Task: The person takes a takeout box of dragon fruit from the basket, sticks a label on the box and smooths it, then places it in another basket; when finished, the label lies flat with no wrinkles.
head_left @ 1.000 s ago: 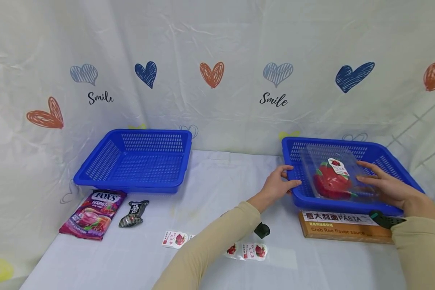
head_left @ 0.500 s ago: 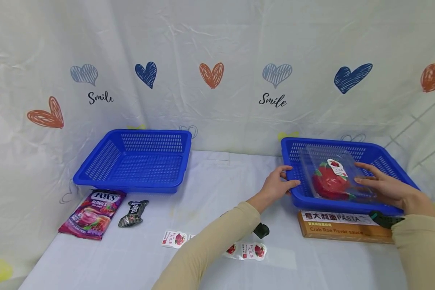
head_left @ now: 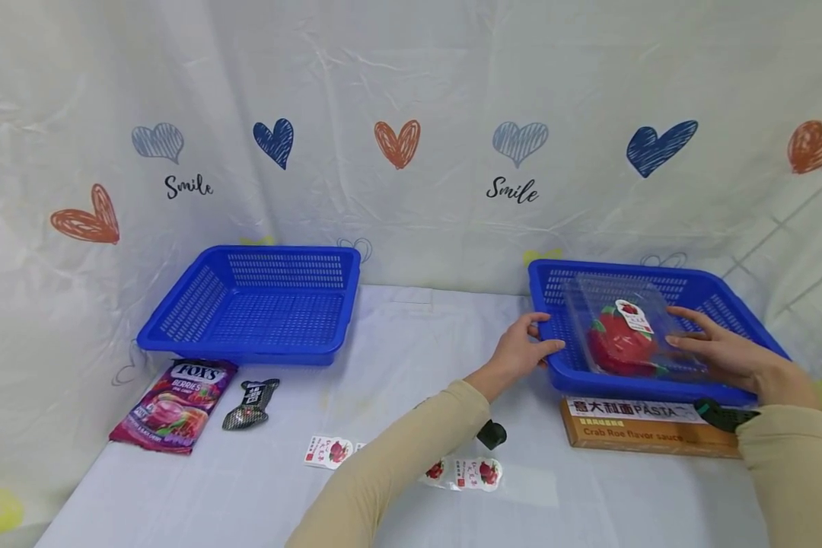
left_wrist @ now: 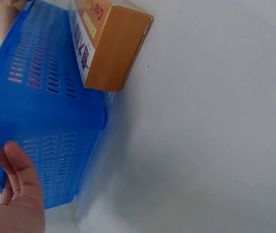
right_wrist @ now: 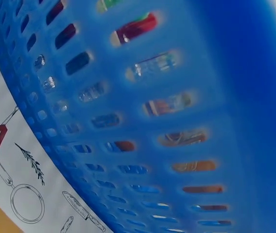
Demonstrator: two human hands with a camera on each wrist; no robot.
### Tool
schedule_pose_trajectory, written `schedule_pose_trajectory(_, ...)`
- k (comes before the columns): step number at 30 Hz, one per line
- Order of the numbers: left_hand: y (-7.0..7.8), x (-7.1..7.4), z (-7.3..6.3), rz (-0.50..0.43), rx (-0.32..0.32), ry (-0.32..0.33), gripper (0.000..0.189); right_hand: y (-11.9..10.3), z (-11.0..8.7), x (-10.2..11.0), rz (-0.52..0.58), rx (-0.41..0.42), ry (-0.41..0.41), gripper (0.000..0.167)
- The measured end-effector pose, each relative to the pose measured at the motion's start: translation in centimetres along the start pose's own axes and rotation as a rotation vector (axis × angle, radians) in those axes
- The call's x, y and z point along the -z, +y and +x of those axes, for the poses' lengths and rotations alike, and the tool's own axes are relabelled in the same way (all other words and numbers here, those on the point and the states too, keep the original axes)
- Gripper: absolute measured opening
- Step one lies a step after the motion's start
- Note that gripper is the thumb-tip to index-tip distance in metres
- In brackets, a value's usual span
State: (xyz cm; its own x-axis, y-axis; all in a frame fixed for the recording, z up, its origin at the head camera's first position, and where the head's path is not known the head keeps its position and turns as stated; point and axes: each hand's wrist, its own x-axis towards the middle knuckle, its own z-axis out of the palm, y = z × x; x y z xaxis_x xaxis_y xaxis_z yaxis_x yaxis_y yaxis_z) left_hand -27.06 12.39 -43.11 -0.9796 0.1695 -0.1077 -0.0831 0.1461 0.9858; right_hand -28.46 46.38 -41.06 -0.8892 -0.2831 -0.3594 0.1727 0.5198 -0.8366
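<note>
A clear plastic box [head_left: 589, 304] with a red dragon fruit [head_left: 619, 346] inside and a white fruit label on its lid lies tilted in the right blue basket [head_left: 651, 390]. My right hand [head_left: 733, 354] holds this box at its right side, with part of the hand down inside the basket. At the basket's left end, my left hand [head_left: 519, 350] grips the rim; the left wrist view shows its fingers [left_wrist: 24, 170] curled at the rim. Through the slots in the right wrist view, bits of the red fruit [right_wrist: 135, 30] show, while most of the right hand is hidden.
A pasta box [head_left: 651, 435] lies against the right basket's front. Another blue basket [head_left: 246, 352] stands at the back left, with a Fox's candy bag [head_left: 174, 407] and a small black packet [head_left: 250, 405] before it. Fruit stickers [head_left: 476, 473] lie under the left forearm.
The scene shifts slightly left in the head view. Both hands, the basket and the clear box keep nearly the same places relative to one another.
</note>
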Motion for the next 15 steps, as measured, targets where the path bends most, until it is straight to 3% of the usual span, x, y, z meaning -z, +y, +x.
schedule_pose_trajectory(9, -0.2, 0.7, 0.3, 0.058, -0.008, -0.044, 0.048, 0.1, 0.1, -0.1, 0.003, -0.013, 0.004, 0.077)
schedule_pose_trajectory(15, -0.8, 2.5, 0.8, 0.029, -0.063, -0.081, 0.049, 0.2, 0.0, 0.0, 0.062, 0.005, 0.001, 0.073)
